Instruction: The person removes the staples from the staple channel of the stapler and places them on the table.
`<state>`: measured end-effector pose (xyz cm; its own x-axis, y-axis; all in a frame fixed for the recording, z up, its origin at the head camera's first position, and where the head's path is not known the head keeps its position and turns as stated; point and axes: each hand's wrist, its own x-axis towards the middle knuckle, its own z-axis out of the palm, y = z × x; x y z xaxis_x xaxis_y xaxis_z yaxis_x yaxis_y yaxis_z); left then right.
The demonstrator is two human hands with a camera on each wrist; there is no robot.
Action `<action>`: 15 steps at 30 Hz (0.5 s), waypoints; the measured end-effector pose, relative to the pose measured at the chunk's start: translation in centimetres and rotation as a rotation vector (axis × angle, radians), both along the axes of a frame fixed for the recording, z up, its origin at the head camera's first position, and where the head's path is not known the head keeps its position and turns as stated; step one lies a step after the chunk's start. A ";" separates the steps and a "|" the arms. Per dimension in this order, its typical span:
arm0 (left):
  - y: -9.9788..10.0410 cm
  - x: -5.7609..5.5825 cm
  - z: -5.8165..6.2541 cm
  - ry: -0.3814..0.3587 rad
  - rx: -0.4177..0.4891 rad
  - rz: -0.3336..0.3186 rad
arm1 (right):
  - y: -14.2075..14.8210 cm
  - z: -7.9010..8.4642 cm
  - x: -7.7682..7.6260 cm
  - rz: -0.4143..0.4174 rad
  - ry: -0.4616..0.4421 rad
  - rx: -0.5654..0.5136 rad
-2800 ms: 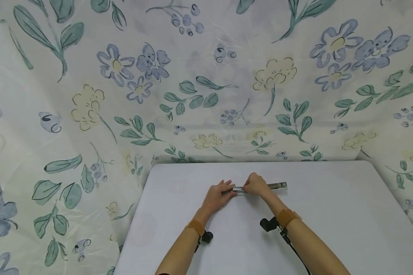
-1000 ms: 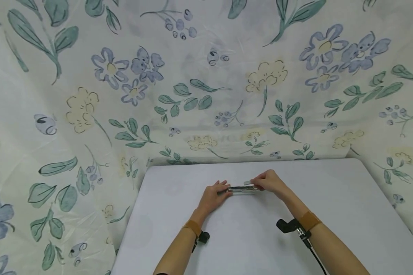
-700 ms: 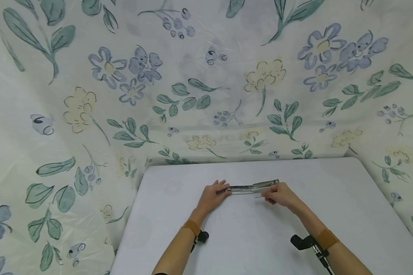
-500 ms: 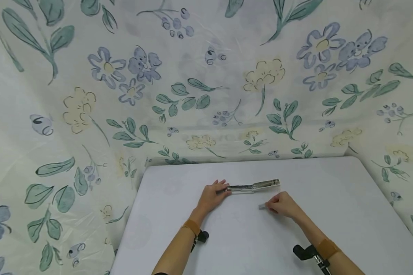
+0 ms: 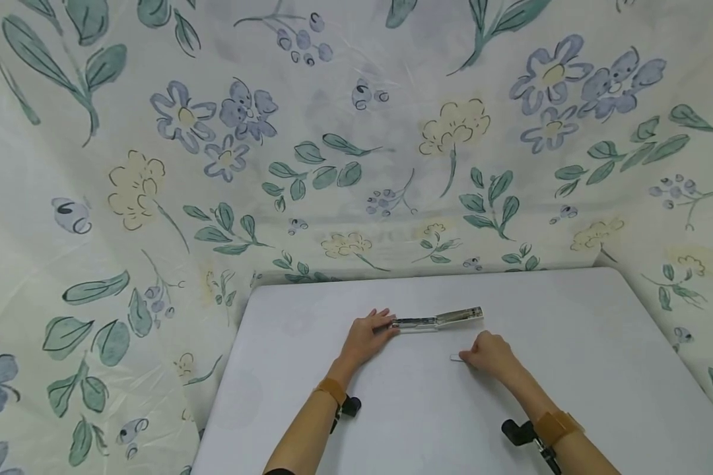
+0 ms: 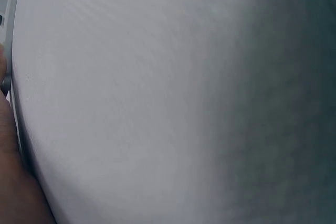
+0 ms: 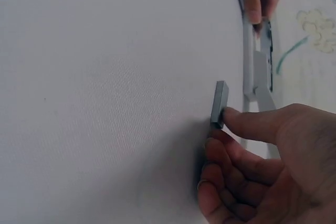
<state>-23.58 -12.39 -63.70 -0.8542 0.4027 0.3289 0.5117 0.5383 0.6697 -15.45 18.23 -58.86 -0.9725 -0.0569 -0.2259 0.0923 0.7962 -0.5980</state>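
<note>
An opened stapler (image 5: 417,323) lies near the far side of the white table, its hinged part (image 5: 460,316) folded out to the right. My left hand (image 5: 365,338) grips its left end, thumb on the near side and fingers on the far side. Closer to me, my right hand (image 5: 492,355) pinches a short grey strip of staples (image 7: 219,103) between thumb and index finger, apart from the stapler. In the right wrist view, the other fingers of that hand are curled close to the tabletop. The left wrist view catches just a sliver of the left hand (image 6: 8,140).
A white table (image 5: 309,396) spreads under both hands. Behind it and along its sides hangs a floral cloth (image 5: 333,218). A camera is strapped to each wrist, and a cable trails from the right one (image 5: 518,432).
From the stapler, my right hand has come down toward the near side with the staple strip, settling low over the table. My left hand has stayed on the stapler's left end.
</note>
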 end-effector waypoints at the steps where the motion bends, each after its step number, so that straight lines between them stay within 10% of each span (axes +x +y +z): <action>1: -0.1 0.0 0.0 0.003 -0.004 0.004 | 0.0 0.0 -0.2 0.006 0.000 0.005; 15: -2.6 0.7 1.3 -0.224 -0.211 0.069 | 6.7 -1.9 -1.3 -0.027 0.298 0.066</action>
